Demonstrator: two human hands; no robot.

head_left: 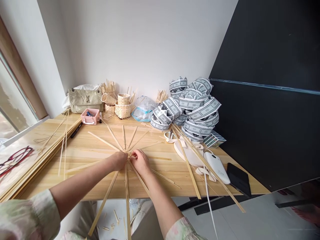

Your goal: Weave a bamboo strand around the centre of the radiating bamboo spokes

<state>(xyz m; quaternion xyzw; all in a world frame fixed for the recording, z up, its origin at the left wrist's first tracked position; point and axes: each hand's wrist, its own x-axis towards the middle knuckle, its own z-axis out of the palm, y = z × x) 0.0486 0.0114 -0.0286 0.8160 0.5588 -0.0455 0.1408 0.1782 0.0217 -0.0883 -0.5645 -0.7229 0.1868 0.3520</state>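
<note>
Flat bamboo strips (126,200) cross at one centre and fan out like spokes over the table, some reaching past its front edge. My left hand (120,161) is closed on the left side of that centre, its fingertips mostly hidden behind the hand. Just to the right, my right hand (140,162) pinches at the same crossing, thumb and forefinger together on what looks like a thin bamboo strip. The two hands almost touch. Little of the weave at the centre shows between them.
Long strips (47,156) lie bundled at left, near red glasses (17,158). Behind stand a handbag (85,100), a pink box (90,116), small woven baskets (122,110) and patterned paper coils (192,103). At right are a white power bank (217,166) and a black phone (238,180).
</note>
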